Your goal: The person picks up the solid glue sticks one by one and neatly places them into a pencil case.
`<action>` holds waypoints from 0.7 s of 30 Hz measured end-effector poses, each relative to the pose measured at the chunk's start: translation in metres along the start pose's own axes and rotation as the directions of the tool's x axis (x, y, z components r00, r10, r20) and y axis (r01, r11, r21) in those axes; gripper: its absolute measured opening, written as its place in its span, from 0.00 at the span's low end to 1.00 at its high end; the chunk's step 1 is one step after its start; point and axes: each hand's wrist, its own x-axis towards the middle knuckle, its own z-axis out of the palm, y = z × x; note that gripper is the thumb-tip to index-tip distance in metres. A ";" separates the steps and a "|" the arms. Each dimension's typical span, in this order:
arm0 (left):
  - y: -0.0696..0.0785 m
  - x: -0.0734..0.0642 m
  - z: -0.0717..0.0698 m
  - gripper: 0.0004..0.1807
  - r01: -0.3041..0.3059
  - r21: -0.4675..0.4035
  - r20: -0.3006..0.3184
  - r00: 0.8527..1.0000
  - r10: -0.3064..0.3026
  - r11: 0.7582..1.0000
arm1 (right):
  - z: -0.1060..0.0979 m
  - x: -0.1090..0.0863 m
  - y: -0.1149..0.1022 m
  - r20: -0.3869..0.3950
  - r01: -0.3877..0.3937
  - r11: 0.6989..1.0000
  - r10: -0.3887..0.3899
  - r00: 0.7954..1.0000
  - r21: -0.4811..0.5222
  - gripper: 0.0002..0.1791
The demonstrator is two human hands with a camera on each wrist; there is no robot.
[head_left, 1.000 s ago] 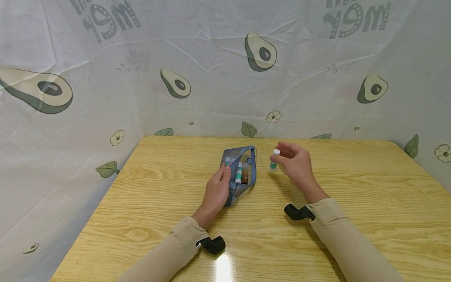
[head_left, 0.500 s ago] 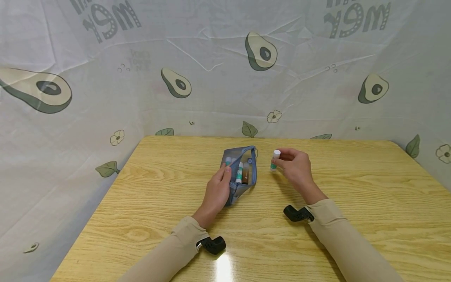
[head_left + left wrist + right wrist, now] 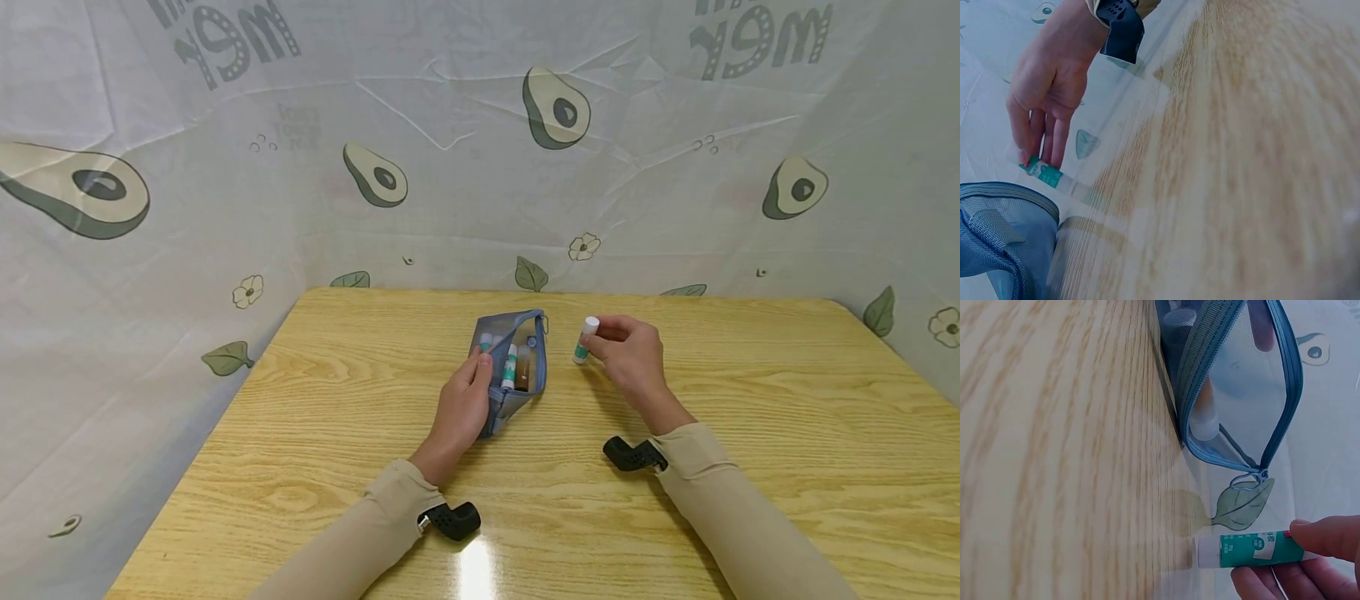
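Note:
A blue mesh zipper pouch [image 3: 496, 327] lies on the table with its zipper open towards the right. My left hand [image 3: 462, 404] holds its near left side, thumb on the front. Inside are a white-and-green glue stick [image 3: 509, 367], a brown tube [image 3: 522, 372] and another white-and-green end partly hidden by the mesh. To the right of the pouch, my right hand [image 3: 636, 357] pinches a second glue stick [image 3: 582, 345] between thumb and fingers, roughly upright. In the right wrist view, the stick's white end [image 3: 1209, 551] is close to the tabletop; contact is hard to judge.
The wooden table [image 3: 750, 400] reaches back to a pale curtain [image 3: 465, 192] printed with avocados, leaves and flowers. A zipper pull [image 3: 1249, 481] hangs from the pouch's corner. Black wrist cameras [image 3: 636, 455] sit on both sleeves.
My right hand's raised fingers have come down around the glue stick, whose lower end now tilts slightly to the left. The left hand and pouch have stayed in place.

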 end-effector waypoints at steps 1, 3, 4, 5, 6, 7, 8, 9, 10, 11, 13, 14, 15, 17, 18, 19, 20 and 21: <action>0.000 0.000 0.000 0.33 -0.005 0.000 -0.001 1.000 0.005 1.000 | 0.000 0.000 0.000 -0.005 -0.001 1.000 0.001 1.000 0.000 0.24; -0.001 0.001 0.001 0.33 -0.011 -0.001 -0.001 1.000 0.011 1.000 | 0.000 0.000 -0.001 -0.012 0.003 1.000 -0.003 1.000 0.001 0.24; -0.001 0.001 0.001 0.33 -0.011 -0.003 0.000 1.000 0.011 1.000 | 0.000 0.000 -0.001 -0.014 0.003 1.000 -0.003 1.000 0.003 0.24; -0.002 0.001 0.001 0.33 -0.009 -0.005 0.001 1.000 0.009 1.000 | 0.000 0.000 -0.001 -0.015 0.004 1.000 -0.004 1.000 0.005 0.24; -0.002 0.001 0.001 0.33 -0.007 -0.006 0.002 1.000 0.007 1.000 | 0.000 0.000 -0.001 -0.016 0.003 1.000 -0.002 1.000 0.007 0.24; -0.002 0.001 0.001 0.33 -0.006 -0.007 0.002 1.000 0.006 1.000 | 0.000 0.000 0.000 -0.017 0.002 1.000 -0.002 1.000 0.009 0.24; -0.002 0.001 0.001 0.33 -0.004 -0.008 0.002 1.000 0.004 1.000 | 0.000 0.000 0.000 -0.017 0.002 1.000 -0.002 1.000 0.012 0.24; -0.001 0.001 0.001 0.33 -0.003 -0.009 0.003 1.000 0.003 1.000 | 0.000 0.000 0.000 -0.018 0.002 1.000 -0.002 1.000 0.014 0.25; -0.001 0.000 0.001 0.33 0.001 -0.010 0.005 1.000 -0.001 1.000 | 0.000 -0.001 -0.001 -0.019 0.002 1.000 -0.002 1.000 0.014 0.25; -0.001 0.000 0.001 0.33 0.005 -0.011 0.006 1.000 -0.004 1.000 | 0.001 -0.001 -0.001 -0.020 0.002 1.000 -0.002 1.000 0.014 0.25; -0.001 0.000 0.000 0.33 0.001 -0.011 0.006 1.000 -0.001 1.000 | 0.001 -0.001 -0.001 -0.025 0.003 1.000 -0.003 1.000 0.008 0.24; -0.001 0.000 0.000 0.33 -0.001 -0.011 0.007 1.000 0.001 1.000 | 0.001 -0.001 -0.001 -0.027 0.004 1.000 -0.003 1.000 0.008 0.24; -0.001 0.000 0.000 0.33 -0.002 -0.010 0.007 1.000 0.002 1.000 | 0.001 -0.002 -0.001 -0.029 0.005 1.000 -0.004 1.000 0.008 0.24; -0.001 0.000 0.000 0.33 -0.006 -0.010 0.007 1.000 0.006 1.000 | 0.001 -0.001 -0.001 -0.033 0.010 1.000 -0.010 0.999 0.003 0.24; -0.001 -0.001 0.000 0.33 -0.011 -0.009 0.005 1.000 0.011 1.000 | 0.001 -0.001 -0.001 -0.035 0.011 1.000 -0.011 0.999 0.000 0.24; -0.001 -0.001 0.000 0.33 -0.010 -0.009 0.005 1.000 0.010 1.000 | 0.001 -0.001 -0.001 -0.038 0.013 1.000 -0.013 0.999 0.003 0.24; 0.000 -0.001 0.000 0.33 -0.009 -0.010 0.004 1.000 0.009 1.000 | 0.001 -0.001 -0.001 -0.039 0.015 1.000 -0.015 0.999 0.005 0.23; 0.000 -0.001 0.001 0.33 -0.007 -0.012 0.004 1.000 0.007 1.000 | 0.001 -0.001 -0.001 -0.041 0.016 1.000 -0.015 0.999 0.004 0.23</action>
